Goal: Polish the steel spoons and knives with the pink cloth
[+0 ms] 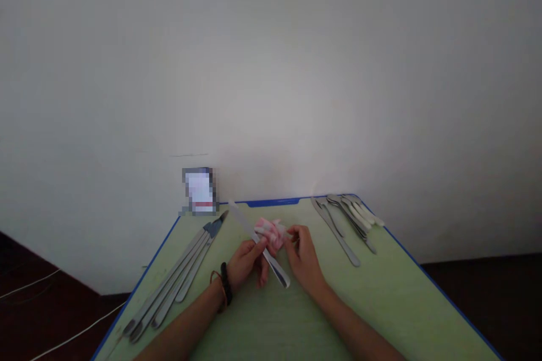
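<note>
A table knife (277, 269) lies slantwise in my left hand (245, 262), its blade toward the wall and its handle end toward me. My left thumb presses on it, with the fingers closed underneath. A crumpled pink and white cloth (271, 231) sits against the knife, just beyond my left thumb. My right hand (304, 256) pinches the cloth's right edge between thumb and fingers. To the left, several more knives (173, 279) lie side by side on the pale green table (254, 327). A dark band and a cord circle my left wrist.
On the right lies a single knife (339, 234), beside a group of forks or spoons (351, 217), some with white handles (366, 217). A phone-like screen (200, 190), blurred, leans at the back left. The wall (271, 96) stands right behind the table's blue edge.
</note>
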A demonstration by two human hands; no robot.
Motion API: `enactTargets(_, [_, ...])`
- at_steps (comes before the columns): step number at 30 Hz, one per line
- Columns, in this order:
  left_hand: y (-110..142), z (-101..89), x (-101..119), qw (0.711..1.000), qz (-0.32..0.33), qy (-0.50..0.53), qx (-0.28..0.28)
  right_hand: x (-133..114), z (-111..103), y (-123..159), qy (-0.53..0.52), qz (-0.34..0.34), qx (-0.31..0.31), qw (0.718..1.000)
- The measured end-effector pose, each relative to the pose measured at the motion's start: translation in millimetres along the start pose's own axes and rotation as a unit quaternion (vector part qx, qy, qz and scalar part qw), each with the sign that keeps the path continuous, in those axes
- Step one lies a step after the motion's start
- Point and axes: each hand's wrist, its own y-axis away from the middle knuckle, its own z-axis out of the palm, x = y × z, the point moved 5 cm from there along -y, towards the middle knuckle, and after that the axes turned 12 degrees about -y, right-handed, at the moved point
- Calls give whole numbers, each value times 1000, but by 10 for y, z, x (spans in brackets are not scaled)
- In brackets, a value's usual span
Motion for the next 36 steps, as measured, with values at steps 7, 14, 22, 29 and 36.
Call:
enactTargets(7, [-3,3,-48,999,8,-49,23,-126,81,284,49,5,-206,977])
enactTargets(14, [11,81,45,990,32,-126,56,-78,132,324,135,5,-261,956])
enactTargets(22, [40,63,63,958,62,-250,128,-146,107,269,81,33,-261,961])
enactTargets(29, [96,-15,213,899,108,-378,194,-148,62,221,72,48,-207,974])
enactTargets(36, [101,-405,303,829,166,-439,304,-48,-94,97,86,74,-150,982])
